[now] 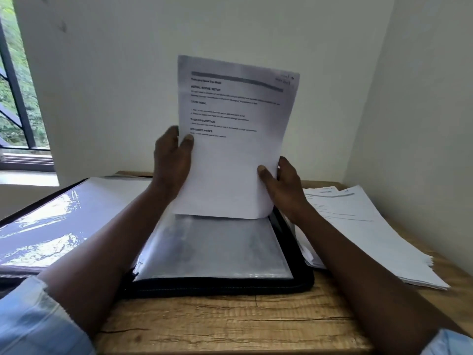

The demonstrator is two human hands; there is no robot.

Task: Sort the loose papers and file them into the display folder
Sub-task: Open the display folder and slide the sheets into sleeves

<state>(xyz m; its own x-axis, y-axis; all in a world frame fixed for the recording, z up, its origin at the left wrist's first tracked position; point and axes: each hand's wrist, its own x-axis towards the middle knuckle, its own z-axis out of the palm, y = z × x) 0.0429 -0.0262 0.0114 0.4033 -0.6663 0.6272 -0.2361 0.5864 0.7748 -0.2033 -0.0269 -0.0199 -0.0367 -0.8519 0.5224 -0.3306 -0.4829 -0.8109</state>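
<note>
The display folder [220,286] lies open on the wooden table [230,326], and over its middle the left hand [171,160] pinches the left edge of a printed sheet [230,155], thumb in front, fingers curled behind. The sheet stands upright above the folder's clear sleeve [212,249], lower edge at the sleeve's top, with the right hand [284,185] pinching its lower right edge likewise. Right of the folder lies a stack of loose papers [363,226].

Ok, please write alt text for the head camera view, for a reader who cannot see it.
A printed sheet is held upright over an open display folder on a wooden table, the left hand gripping its left edge and the right hand its lower right edge. Loose papers lie stacked right of the folder.
</note>
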